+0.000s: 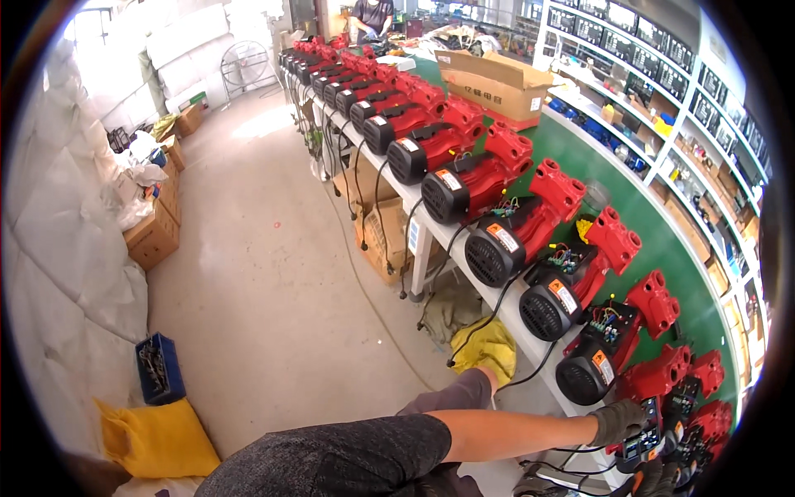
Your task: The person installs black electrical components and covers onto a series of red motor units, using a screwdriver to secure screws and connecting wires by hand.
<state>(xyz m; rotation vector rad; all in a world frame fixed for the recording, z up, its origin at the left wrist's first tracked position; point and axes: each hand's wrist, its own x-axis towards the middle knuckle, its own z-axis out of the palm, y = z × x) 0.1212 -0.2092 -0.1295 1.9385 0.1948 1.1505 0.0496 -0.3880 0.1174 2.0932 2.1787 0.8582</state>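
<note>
My left hand, in a dark glove, reaches across to the lower right. Its fingers close on the edge of a black panel with small electronic parts, which sits against a red-and-black motor unit. My right hand, also gloved, is just below the panel near the lower rim; its fingers are dark and partly hidden. The nearest fully visible motor unit has a round black vented cover, a red metal body and an open top with coloured wires. Similar units stand beyond it.
The row runs along a white-edged bench with a green top; black power cords hang off its front. A cardboard box stands on the bench. Shelves line the right. Another person stands at the far end. A blue bin is on the floor.
</note>
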